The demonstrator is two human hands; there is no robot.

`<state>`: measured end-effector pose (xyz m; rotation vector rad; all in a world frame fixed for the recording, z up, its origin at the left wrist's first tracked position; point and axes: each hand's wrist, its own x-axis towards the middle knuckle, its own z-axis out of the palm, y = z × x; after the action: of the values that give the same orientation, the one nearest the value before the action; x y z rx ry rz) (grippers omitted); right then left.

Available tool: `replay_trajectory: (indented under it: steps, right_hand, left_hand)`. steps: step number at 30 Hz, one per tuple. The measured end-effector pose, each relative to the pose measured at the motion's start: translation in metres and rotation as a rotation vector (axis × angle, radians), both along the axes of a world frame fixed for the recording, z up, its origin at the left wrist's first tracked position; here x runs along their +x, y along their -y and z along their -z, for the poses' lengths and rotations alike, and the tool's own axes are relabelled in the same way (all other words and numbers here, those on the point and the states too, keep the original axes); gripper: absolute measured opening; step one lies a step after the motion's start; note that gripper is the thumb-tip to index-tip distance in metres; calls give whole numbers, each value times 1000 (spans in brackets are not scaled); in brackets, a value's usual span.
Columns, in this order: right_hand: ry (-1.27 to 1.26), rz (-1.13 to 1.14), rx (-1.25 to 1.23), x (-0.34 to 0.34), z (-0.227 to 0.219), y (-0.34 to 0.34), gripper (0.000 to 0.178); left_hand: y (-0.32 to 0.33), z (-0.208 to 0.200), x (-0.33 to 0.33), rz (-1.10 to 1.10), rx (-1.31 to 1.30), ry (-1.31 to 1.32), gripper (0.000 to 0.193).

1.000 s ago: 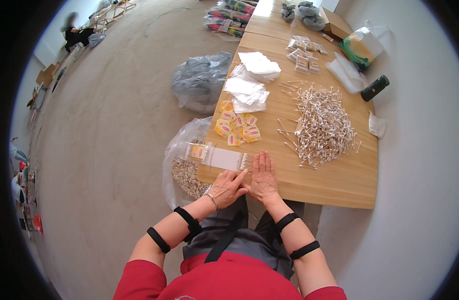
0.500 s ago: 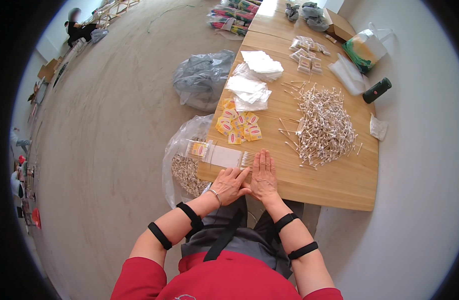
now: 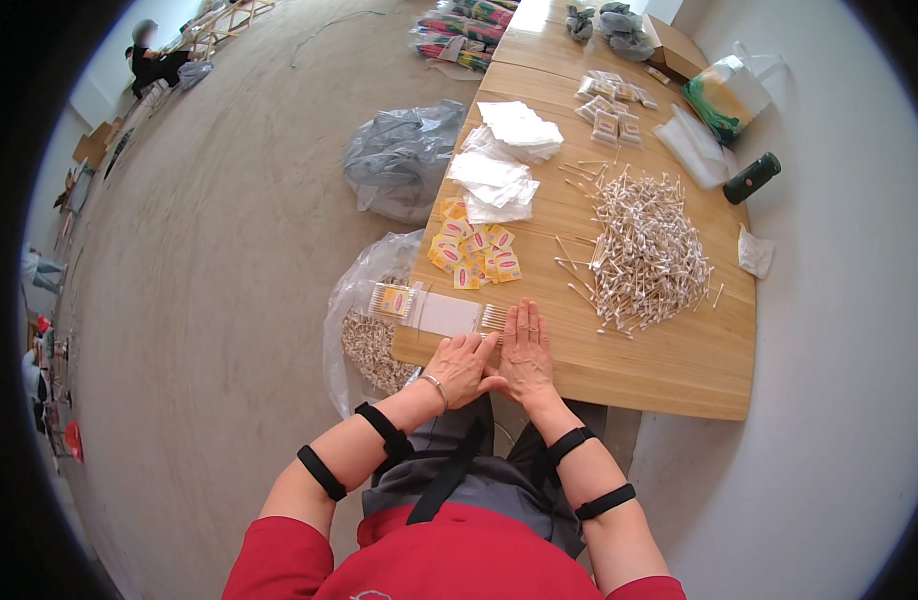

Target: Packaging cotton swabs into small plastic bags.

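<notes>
A short row of cotton swabs (image 3: 494, 317) lies side by side at the right end of a white card or sleeve (image 3: 449, 315) near the table's front edge. My right hand (image 3: 527, 350) lies flat, fingers straight and together, its inner side against the row. Close beside it my left hand (image 3: 461, 370) rests with loosely bent fingers at the near ends of the swabs, its thumb meeting the right hand. Neither hand grips anything that I can see. Left of the card sits a clear pack of swabs (image 3: 392, 300) with a yellow label inside.
A big heap of loose swabs (image 3: 649, 255) spreads on the wooden table (image 3: 669, 375). Yellow label cards (image 3: 474, 245), white sleeves (image 3: 494, 175) and filled packs (image 3: 609, 110) lie farther back. A dark green bottle (image 3: 752, 178) stands right. A bag of swabs (image 3: 374, 345) is left of the table.
</notes>
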<state>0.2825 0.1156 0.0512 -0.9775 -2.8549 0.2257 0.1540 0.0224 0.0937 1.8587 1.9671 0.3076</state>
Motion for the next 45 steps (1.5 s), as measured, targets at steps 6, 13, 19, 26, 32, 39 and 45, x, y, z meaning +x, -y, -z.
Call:
replay_trajectory:
  steps: [6,13,19,26,32,39,45]
  right_hand:
    - [15,-2,-40,0,-2,1,97]
    - [119,6,86,1,5,-1,104]
    - [133,7,1,-1,-2,0,100]
    - [80,6,-4,-1,-1,0,100]
    - [74,14,-27,-1,-2,0,100]
    - [9,16,-49,-2,-3,2,104]
    - [93,49,217,-3,9,2,99]
  left_hand:
    - [-7,-2,1,-31,-24,24,78]
    - [-9,-1,0,-26,-23,65,78]
    - [-20,0,-1,-77,-115,77,78]
    - [-18,-1,-2,-39,-101,52,76]
    - [-23,-6,-2,-63,-110,86,76]
    - [-28,2,-7,-73,-117,178,77]
    - [-32,5,-8,-93,-157,231,71]
